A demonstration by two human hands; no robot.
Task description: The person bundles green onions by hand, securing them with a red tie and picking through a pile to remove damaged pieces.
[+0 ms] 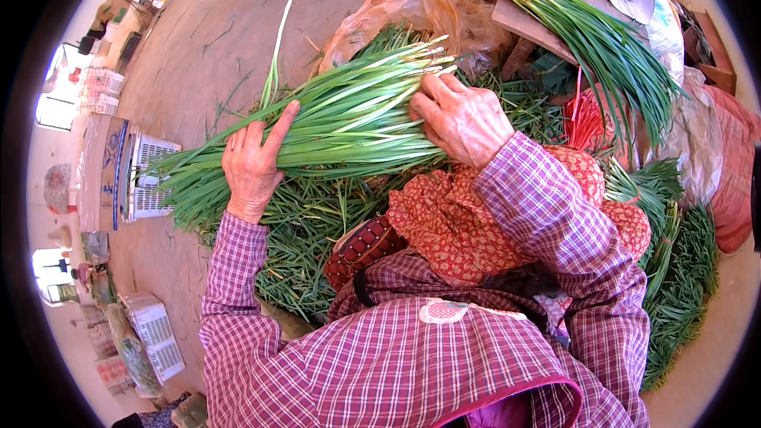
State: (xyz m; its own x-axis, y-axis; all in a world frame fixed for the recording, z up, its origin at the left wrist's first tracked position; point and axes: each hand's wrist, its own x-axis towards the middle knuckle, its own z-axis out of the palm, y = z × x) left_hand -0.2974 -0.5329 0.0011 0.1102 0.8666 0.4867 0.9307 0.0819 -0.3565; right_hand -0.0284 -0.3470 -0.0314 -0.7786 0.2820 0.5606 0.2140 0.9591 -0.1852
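A long bunch of garlic chives (349, 115) lies slantwise across both my hands, pale stem ends to the upper right and green tips to the lower left. My left hand (255, 160) is closed around its leafy part, with one finger stretched along the leaves. At the stem end, my right hand (466, 117) has its fingers bent and pressed together on the chives; the fingertips are partly hidden. One pale stalk (276, 55) sticks up out of the bunch beyond my left hand. Loose chive leaves (297, 250) are heaped beneath the bunch.
A clear plastic bag (372, 20) holding greens stands just beyond the bunch. At right, another chive bunch (594, 47) lies on a wooden board (519, 16) beside red ties (585, 120). More chives (686, 293) are piled at far right. White crates (151, 178) stand around the floor.
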